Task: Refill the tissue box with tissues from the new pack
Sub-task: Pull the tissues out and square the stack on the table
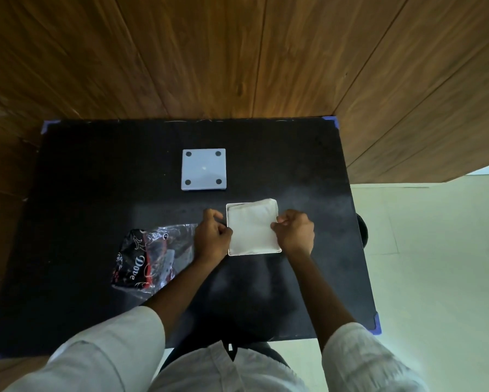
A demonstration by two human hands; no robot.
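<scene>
Hands are working both sides of the tissue box, forearms reaching in from the bottom edge, white sleeves pushed up past the elbows. Left hand is sitting curled against the box's left wall, fingers bent in toward the rim; whether it is pinching the wall or a tissue edge, cannot tell. Right hand is sitting curled at the right side, fingertips pinching the right edge of the tissue stack.

Count: one open white box, one white stack lying in it with its far right corner riding over the rim, one square grey lid showing four dark round pads, one crumpled plastic wrapper printed "Dove".

Box is lying between the two hands, near the middle of the black table. Lid is lying apart, farther from the person, slightly left. Wrapper is lying just left of the left wrist.
</scene>
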